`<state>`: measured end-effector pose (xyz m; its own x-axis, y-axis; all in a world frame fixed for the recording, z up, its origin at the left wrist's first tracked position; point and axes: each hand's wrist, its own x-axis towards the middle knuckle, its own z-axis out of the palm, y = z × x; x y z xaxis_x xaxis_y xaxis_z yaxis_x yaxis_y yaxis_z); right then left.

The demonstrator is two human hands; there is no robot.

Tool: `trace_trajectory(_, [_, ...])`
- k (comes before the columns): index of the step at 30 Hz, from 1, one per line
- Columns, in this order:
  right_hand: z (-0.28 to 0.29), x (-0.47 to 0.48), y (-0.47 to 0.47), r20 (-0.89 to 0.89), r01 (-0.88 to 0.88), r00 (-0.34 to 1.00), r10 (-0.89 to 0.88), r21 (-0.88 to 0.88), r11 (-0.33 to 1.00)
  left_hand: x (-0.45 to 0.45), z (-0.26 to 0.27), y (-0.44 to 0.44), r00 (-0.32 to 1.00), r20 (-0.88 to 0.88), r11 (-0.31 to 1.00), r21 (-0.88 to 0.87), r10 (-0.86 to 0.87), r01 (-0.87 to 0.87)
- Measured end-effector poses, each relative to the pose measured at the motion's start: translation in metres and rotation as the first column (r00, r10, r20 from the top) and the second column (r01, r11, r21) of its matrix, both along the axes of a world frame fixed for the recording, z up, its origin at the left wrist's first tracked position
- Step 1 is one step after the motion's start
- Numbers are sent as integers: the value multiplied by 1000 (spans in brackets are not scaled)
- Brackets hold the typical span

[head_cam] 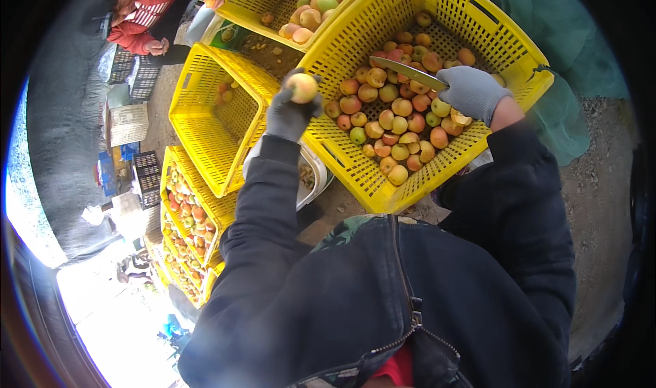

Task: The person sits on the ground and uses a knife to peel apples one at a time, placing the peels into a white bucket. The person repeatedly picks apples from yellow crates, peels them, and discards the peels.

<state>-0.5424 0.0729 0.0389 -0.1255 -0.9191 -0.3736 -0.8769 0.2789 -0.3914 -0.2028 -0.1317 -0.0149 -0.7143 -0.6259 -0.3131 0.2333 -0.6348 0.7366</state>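
Observation:
My left hand (pixel 293 112), in a grey glove, grips a pale yellow apple (pixel 302 88) over the left rim of a large yellow plastic crate (pixel 353 165). In my right hand (pixel 474 92), gloved in lighter grey, is a knife (pixel 410 73) whose broad blade points left above the crate. Many small red, yellow and green apples (pixel 402 107) lie on the crate's slatted floor, some of them cut. The knife and the held apple are apart.
A tilted yellow crate (pixel 220 126) with a few fruits stands left, above stacked crates of apples (pixel 189 219). Beyond is another fruit crate (pixel 251 6). A white bucket (pixel 315 170) holds scraps. A person in red (pixel 148 16) is at upper left. Green netting (pixel 558 65) hangs right.

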Motion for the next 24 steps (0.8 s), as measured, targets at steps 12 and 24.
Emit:
trace_trajectory(12, [-9,6,-10,-19,-17,1000,18,23,1000,200,-149,-193,209,764,476,-565,610,674])
trace_trajectory(24, [-7,5,-4,-23,3,1000,-3,2,1000,99,-86,-103,398,493,398,-866,774,302])
